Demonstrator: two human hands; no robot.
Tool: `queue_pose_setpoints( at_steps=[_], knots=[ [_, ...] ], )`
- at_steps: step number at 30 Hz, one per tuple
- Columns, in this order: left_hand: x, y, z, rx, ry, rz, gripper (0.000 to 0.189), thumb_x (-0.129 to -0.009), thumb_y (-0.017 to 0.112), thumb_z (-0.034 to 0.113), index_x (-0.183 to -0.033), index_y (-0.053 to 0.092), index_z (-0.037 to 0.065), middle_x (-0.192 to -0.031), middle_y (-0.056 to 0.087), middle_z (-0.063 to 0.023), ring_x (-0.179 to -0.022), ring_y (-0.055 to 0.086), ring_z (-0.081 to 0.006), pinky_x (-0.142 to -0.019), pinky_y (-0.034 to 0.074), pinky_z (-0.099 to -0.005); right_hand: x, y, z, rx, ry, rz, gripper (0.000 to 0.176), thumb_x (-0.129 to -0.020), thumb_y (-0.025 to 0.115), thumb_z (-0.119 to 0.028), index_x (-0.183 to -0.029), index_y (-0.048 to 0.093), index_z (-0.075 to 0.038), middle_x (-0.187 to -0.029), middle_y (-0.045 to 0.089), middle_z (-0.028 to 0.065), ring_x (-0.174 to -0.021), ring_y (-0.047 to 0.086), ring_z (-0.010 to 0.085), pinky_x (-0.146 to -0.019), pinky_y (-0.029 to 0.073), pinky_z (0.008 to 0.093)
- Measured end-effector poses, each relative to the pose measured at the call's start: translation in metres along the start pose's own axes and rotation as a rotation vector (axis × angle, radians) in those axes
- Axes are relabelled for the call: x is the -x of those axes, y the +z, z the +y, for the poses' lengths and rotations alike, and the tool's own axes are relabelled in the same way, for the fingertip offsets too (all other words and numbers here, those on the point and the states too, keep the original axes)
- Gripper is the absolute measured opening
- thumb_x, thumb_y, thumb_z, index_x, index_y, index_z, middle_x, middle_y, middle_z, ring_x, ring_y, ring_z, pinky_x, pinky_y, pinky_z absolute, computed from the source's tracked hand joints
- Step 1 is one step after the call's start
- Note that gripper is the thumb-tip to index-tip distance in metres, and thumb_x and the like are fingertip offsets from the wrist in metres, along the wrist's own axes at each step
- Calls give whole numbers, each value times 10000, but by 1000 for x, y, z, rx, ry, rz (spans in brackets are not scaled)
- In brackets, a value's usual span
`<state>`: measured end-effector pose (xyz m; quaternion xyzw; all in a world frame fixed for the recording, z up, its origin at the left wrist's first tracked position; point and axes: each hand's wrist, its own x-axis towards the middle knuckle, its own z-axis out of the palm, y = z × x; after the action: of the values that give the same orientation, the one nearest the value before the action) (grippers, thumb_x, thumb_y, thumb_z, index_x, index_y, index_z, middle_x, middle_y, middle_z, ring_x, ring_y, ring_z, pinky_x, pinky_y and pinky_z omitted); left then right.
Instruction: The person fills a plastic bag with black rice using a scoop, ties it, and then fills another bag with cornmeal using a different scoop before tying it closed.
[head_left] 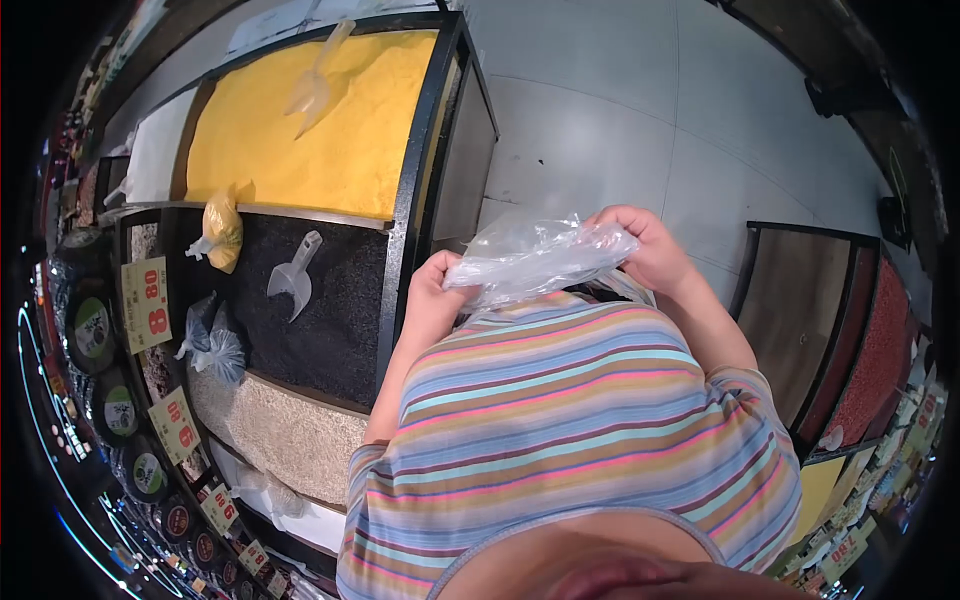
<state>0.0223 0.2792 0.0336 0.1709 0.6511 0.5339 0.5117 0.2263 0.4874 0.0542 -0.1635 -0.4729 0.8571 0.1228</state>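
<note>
A clear, crinkled plastic bag [540, 262] is stretched sideways between my two hands, just in front of the striped shirt. My left hand [434, 298] has its fingers closed on the bag's left end. At the opposite end, my right hand [650, 245] pinches the plastic between thumb and fingers. Nearest to my left hand is a bin of black grain [345, 300], with a clear scoop [293, 278] lying on it.
A bin of yellow grain [370, 130] holds another scoop [312, 92] at the upper left. Filled bags [222, 232] and price signs [147, 303] line the left. A pale grain bin [290, 435] lies lower left. Red grain [875, 355] is at the right.
</note>
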Motion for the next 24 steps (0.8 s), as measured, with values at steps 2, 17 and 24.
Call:
queue_pose_setpoints(
  at_steps=[2,17,24],
  knots=[
    [0,-21,2,159,136,103,120,-788,604,-38,-787,514,42,-934,589,-50,-811,530,-79,-709,432,-224,-23,13,-1,134,77,-157,107,-851,579,-25,-954,593,4,-944,633,67,-869,597,134,-786,475,269],
    [5,-78,-1,370,513,735,102,-872,513,-32,-847,450,44,-1057,616,-154,-912,579,-144,-817,470,-277,-207,62,-20,370,337,-895,323,-743,688,8,-1046,586,-40,-976,600,3,-923,551,80,-817,442,233],
    [-27,-78,28,678,438,882,132,-849,534,-25,-854,448,76,-825,582,-48,-785,576,-112,-705,488,-269,-270,25,-53,211,442,-804,340,-796,671,-109,-1111,578,-21,-982,618,23,-885,564,100,-795,449,231]
  ],
)
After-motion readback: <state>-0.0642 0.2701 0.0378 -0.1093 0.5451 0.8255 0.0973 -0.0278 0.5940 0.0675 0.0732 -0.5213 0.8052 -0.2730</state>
